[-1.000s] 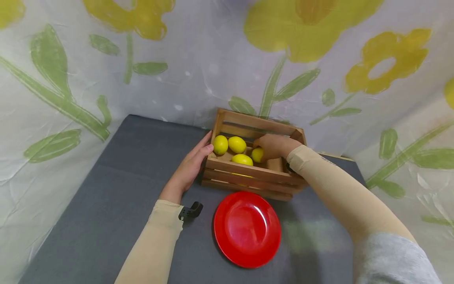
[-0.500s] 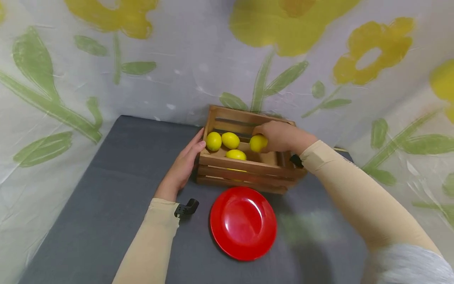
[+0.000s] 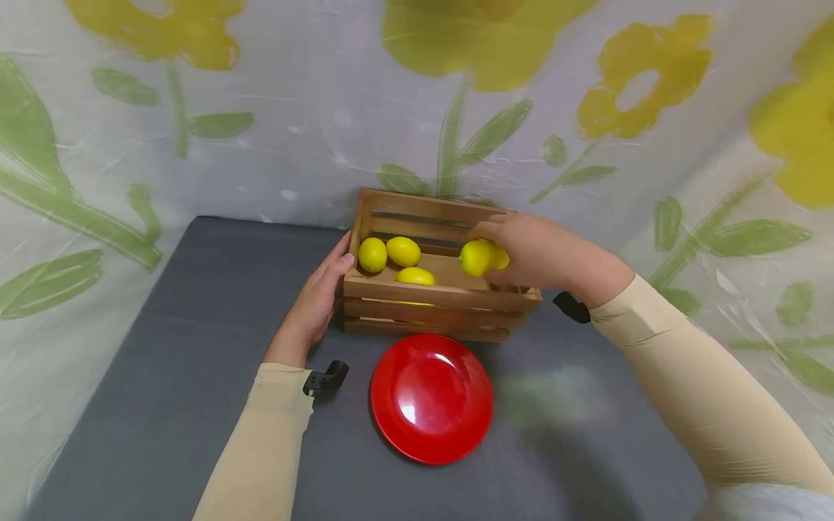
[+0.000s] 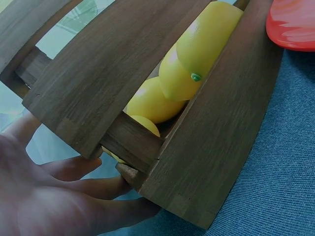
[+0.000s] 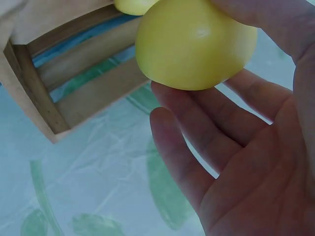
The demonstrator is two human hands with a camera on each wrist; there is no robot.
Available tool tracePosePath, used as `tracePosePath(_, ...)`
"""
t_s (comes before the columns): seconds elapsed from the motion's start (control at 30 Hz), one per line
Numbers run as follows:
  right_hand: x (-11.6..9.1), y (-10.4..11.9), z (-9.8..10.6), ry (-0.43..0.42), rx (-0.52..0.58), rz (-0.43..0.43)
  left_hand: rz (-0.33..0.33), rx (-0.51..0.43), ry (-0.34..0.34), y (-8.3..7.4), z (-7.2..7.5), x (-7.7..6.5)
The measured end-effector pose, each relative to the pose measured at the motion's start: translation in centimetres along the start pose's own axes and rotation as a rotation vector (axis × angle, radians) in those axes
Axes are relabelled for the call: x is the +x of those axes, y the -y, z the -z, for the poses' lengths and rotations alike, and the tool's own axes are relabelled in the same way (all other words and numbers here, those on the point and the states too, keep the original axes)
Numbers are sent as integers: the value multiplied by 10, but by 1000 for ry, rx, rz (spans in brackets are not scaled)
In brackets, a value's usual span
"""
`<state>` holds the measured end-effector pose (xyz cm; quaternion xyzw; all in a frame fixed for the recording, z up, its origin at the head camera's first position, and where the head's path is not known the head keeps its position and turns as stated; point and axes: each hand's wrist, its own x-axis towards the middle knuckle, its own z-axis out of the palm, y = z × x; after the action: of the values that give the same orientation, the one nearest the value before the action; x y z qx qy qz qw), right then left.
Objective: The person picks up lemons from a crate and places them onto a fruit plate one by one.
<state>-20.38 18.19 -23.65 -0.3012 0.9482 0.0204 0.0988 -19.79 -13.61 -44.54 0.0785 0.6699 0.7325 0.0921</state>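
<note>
My left hand (image 3: 309,300) is touching the left end of the wooden crate (image 3: 443,294), thumb lying at the top edge, fingers lying loosely rather than curling round the wood. Inside the crate's left part, three lemons (image 3: 403,251) are sitting close together, two toward the back and one by the front slats. Just in front, a red plate (image 3: 432,399) is lying on the dark tabletop (image 3: 163,398) (light is glinting off its glossy surface). Over the crate's right part, I am gripping another lemon (image 3: 477,258) between thumb and fingers of my right hand (image 3: 547,250).
</note>
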Motion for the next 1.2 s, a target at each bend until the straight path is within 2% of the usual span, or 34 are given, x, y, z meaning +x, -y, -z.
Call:
tracePosePath(0.23, -23, 29, -5, -80, -68, 53, -2, 15, -9, -4, 10, -1)
tracePosePath(0.47, -31, 61, -25, -65, -56, 138, -2, 18, -16, -6, 15, -4)
tracePosePath(0.73, -22, 79, -68, -18, -34, 205, 6, 12, -17, -11, 17, -3)
tracePosePath(0.97, -7, 84, -108, 49, -38, 175, 9, 20, -19, -9, 13, -3)
tracePosePath(1.2, -5, 86, -132, 66, -26, 144, 5, 17, -15, -7, 10, -5)
